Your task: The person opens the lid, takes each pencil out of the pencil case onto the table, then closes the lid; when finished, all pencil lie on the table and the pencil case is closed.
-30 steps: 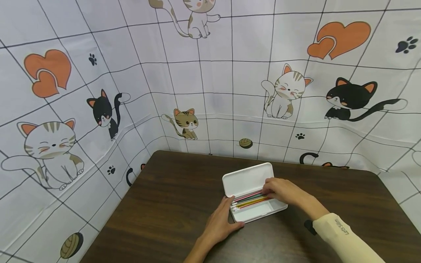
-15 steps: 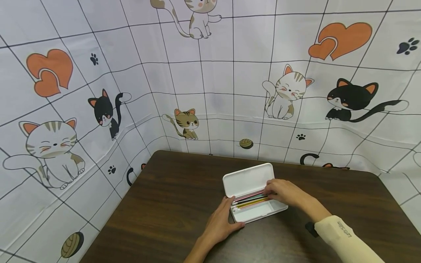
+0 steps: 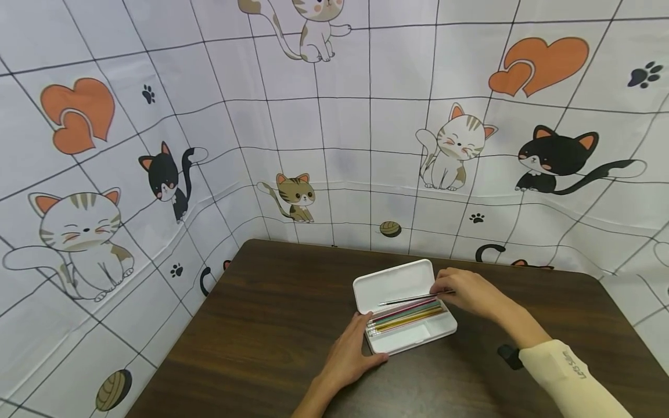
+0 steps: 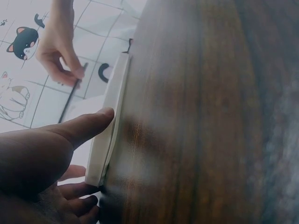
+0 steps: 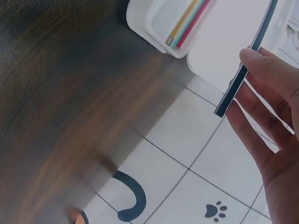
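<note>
An open white pencil case lies on the dark wooden table, its lid tipped back. Several coloured pencils lie side by side in it, yellow, green and pink among them. My left hand grips the case's left end, thumb at the front edge and fingers round the back corner. Above the case's right part, my right hand pinches a black pencil between thumb and fingers. In the left wrist view the black pencil is clear of the case, held near one end.
The brown table reaches back to a white wall cloth printed with grid lines, cats and hearts. A dark device sits under my right wrist, beside the pale sleeve.
My right hand has lifted the black pencil out of the case, rising and moving right and back. The left hand and the case have stayed put.
</note>
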`<state>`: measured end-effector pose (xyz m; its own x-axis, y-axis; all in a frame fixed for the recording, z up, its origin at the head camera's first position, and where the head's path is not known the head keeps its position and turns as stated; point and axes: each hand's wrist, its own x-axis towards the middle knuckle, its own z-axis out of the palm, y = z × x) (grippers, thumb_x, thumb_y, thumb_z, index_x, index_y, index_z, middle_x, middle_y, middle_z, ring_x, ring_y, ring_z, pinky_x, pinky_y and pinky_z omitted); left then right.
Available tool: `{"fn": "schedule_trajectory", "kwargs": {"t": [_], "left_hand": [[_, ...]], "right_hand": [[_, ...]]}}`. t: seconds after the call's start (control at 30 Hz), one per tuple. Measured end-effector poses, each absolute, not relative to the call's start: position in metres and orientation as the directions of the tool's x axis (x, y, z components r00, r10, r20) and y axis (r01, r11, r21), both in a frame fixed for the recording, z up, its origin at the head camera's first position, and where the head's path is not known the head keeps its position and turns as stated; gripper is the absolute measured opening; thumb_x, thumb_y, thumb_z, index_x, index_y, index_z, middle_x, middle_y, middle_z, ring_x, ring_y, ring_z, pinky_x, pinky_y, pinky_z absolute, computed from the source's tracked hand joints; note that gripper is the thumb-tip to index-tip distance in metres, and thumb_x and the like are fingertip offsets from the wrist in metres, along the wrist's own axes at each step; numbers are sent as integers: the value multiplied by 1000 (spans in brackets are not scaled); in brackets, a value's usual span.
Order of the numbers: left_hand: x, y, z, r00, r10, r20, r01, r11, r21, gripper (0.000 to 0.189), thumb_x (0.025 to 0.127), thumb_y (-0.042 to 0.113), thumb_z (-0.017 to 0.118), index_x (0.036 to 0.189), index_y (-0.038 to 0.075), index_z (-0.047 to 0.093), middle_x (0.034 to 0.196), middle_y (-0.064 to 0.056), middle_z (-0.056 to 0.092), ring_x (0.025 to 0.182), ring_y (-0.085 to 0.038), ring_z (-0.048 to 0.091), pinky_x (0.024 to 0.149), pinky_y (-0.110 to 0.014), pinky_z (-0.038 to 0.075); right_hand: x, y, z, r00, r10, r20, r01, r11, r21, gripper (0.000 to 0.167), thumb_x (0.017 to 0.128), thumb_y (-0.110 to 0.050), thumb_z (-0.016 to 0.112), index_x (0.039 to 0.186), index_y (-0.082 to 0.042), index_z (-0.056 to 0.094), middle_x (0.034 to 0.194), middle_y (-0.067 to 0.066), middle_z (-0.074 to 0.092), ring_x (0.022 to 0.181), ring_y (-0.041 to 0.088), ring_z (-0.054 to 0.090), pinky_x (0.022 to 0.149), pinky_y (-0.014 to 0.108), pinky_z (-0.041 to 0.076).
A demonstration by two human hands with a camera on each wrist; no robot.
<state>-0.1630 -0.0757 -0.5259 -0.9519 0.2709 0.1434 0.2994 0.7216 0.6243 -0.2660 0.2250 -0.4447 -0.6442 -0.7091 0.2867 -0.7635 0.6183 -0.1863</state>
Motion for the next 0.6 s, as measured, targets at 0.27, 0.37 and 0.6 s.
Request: {"fn": "schedule_trajectory", "kwargs": {"t": [0.27,0.37,0.6], "left_hand": [[-161,-76,-526,-953,270,136,294,720,628,89,79,45,80,150,12,37,152,-10,38,142,-29,30,98,-56,42],[-162,-76,-527,-953,273,135,295,718,630,90,80,46,80,151,12,37,153,-9,38,142,-29,30,98,-56,41],[-165,-76,-527,-954,271,132,291,720,630,91,80,47,79,151,12,35,154,-8,36,142,-29,29,99,-55,41]], "right_hand": [[-259,239,-439,-653,-702,284,-757,622,-202,16,82,-7,79,95,-16,76,90,-11,63,79,7,60,65,31,51],[-251,252,-437,-659,-692,294,-752,624,-213,19,81,-7,79,96,-18,76,90,-13,62,78,5,58,65,30,50],[-229,290,-434,-693,-627,357,-721,585,-372,24,80,-3,80,97,-20,75,91,-13,64,78,3,61,66,27,53]]}}
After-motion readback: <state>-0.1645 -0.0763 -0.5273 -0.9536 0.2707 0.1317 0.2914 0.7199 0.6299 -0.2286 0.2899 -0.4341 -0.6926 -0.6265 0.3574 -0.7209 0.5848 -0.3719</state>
